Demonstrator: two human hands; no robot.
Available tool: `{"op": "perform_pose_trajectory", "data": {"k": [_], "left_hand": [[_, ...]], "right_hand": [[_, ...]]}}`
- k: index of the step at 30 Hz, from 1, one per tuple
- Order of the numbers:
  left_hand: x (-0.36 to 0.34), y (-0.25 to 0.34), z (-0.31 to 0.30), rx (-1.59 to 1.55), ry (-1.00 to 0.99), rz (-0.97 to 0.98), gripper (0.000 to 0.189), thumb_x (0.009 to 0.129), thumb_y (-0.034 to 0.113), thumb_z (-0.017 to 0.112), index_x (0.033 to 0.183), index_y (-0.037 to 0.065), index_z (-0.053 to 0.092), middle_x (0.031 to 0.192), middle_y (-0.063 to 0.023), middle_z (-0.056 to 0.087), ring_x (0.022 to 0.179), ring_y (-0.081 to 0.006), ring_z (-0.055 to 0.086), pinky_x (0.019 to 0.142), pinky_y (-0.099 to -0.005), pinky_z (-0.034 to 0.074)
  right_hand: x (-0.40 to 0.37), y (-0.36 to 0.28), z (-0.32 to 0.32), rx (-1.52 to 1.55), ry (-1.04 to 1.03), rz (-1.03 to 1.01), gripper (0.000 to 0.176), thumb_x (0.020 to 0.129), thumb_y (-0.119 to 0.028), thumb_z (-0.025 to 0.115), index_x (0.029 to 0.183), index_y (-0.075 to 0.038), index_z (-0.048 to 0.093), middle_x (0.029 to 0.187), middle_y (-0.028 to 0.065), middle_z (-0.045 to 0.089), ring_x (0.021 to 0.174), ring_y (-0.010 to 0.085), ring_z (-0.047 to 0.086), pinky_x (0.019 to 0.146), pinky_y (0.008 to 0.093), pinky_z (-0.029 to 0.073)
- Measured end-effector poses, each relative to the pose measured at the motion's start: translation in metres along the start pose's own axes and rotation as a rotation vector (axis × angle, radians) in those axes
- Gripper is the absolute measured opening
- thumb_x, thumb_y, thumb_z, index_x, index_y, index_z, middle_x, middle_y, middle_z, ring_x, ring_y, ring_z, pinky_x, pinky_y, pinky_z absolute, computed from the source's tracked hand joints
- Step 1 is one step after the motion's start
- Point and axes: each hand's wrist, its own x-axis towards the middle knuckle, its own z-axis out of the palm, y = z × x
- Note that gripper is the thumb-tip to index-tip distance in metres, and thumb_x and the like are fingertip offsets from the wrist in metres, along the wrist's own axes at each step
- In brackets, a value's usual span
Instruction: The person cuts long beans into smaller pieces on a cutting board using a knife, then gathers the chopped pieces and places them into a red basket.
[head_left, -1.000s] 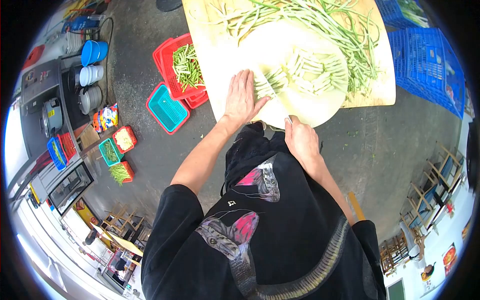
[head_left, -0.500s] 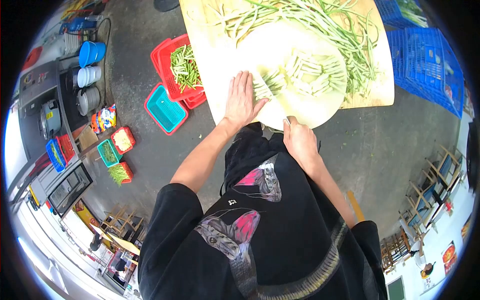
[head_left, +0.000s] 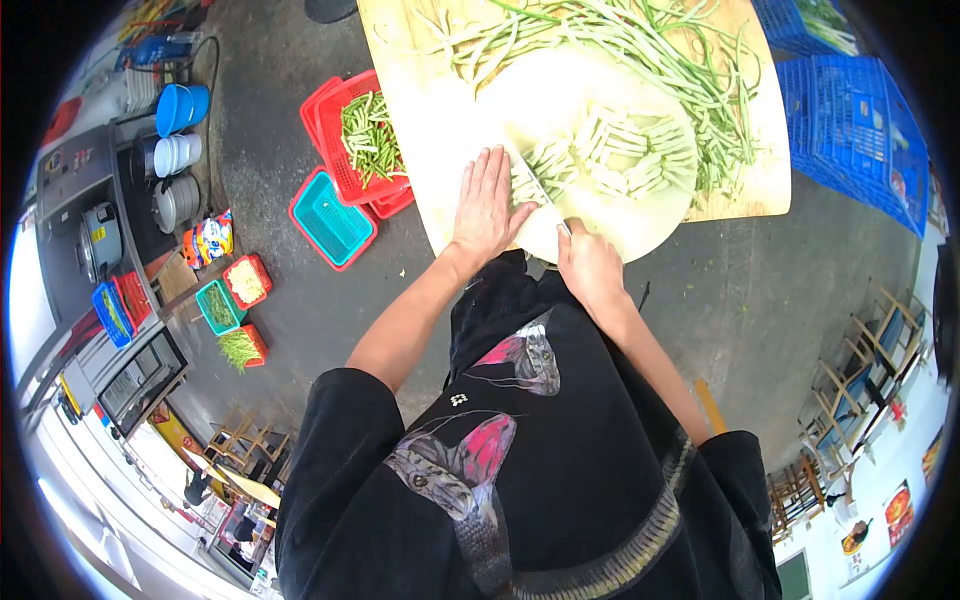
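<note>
Bean pieces [head_left: 522,189] lie just left of the knife [head_left: 537,185], whose long axis slants forward-left from the right hand [head_left: 593,266], fingers curled round its near end, while the left hand [head_left: 484,217] (fingers extended, thumb apart) sits nearer those pieces.

From my remote seat I count 1 left hand [head_left: 484,205] and 1 right hand [head_left: 590,262], plus 1 knife [head_left: 535,182], 1 round board [head_left: 625,225] and 1 table [head_left: 415,80]. The green beans [head_left: 650,50], long and cut, are too many for me to number. I see 3 small baskets on the floor, 1 green [head_left: 226,328] and 2 red [head_left: 258,345]. There's 1 teal basket [head_left: 333,220]; the stacked red baskets [head_left: 385,192] I can't count reliably. I also get at least 2 blue crates [head_left: 870,170], 1 blue bucket [head_left: 183,107] and 1 bag [head_left: 207,238].
</note>
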Motion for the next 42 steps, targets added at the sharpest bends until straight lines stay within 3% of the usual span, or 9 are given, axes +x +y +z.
{"op": "perform_pose_trajectory", "data": {"k": [3,6,14,23,42], "left_hand": [[0.0,0.003,-0.001,0.015,0.018,-0.001,0.093,0.103,0.049,0.067,0.162,-0.014,0.033,0.17,-0.0303,0.033,0.16,-0.047,0.028,0.131,-0.0587,0.025],[0.0,0.007,-0.004,0.023,0.018,-0.008,0.092,0.102,0.048,0.068,0.161,-0.014,0.034,0.169,-0.0308,0.034,0.158,-0.0474,0.03,0.131,-0.0582,0.025],[-0.004,0.015,-0.012,0.018,0.07,-0.014,0.09,0.098,0.043,0.076,0.159,-0.012,0.038,0.158,-0.0306,0.044,0.145,-0.0474,0.043,0.124,-0.0573,0.033],[-0.008,0.025,0.0,-0.033,0.164,-0.049,0.084,0.096,0.036,0.079,0.155,-0.011,0.043,0.151,-0.0299,0.046,0.143,-0.0476,0.042,0.123,-0.0572,0.034],[-0.013,0.03,0.002,-0.057,0.16,-0.01,0.08,0.096,0.033,0.079,0.155,-0.01,0.046,0.14,-0.0274,0.051,0.134,-0.046,0.048,0.119,-0.0553,0.039]], "right_hand": [[0.009,-0.007,-0.002,0.005,0.001,0.001,0.037,0.112,-0.034,0.053,0.122,-0.002,0.07,0.084,0.0308,0.074,0.082,0.0516,0.075,0.076,0.0614,0.059],[0.009,-0.003,0.002,0.01,0.048,-0.025,0.036,0.112,-0.033,0.053,0.112,-0.001,0.069,0.084,0.029,0.075,0.081,0.0505,0.075,0.076,0.0604,0.06],[0.007,0.003,-0.001,0.025,0.072,-0.019,0.039,0.111,-0.038,0.054,0.115,-0.004,0.072,0.083,0.0266,0.076,0.081,0.0476,0.076,0.075,0.0592,0.06],[0.006,0.021,-0.01,-0.05,0.161,-0.053,0.038,0.11,-0.039,0.057,0.112,-0.007,0.077,0.081,0.0245,0.076,0.08,0.0452,0.077,0.075,0.0559,0.061],[0.015,0.038,-0.04,-0.048,0.215,-0.037,0.04,0.109,-0.039,0.057,0.105,-0.005,0.078,0.083,0.0271,0.075,0.08,0.0478,0.075,0.075,0.0565,0.06]]}}
